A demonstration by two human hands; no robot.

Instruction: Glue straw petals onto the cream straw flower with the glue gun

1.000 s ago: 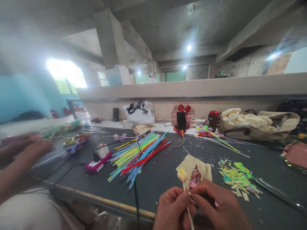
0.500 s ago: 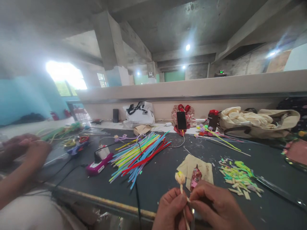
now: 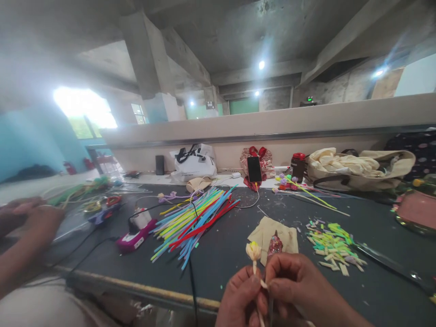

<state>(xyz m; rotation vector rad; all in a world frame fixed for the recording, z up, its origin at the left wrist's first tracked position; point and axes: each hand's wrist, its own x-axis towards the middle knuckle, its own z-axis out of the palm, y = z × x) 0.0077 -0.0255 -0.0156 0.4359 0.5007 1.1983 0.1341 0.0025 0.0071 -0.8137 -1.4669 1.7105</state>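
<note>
Pinching the flower stick (image 3: 255,260), both hands, left (image 3: 240,299) and right (image 3: 293,286), keep a clenched grip. Wrap snugly (bud upright) over the counter (image 3: 225,254).

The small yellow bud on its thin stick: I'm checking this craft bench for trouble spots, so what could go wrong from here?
1. The yellow bud sits on a thin stick pinched by the left hand and right hand; a hard pinch might bend the stick or crush the bud.
2. A black cable runs over the table edge beside the hands; a snag could drag the pink tool off.
</note>
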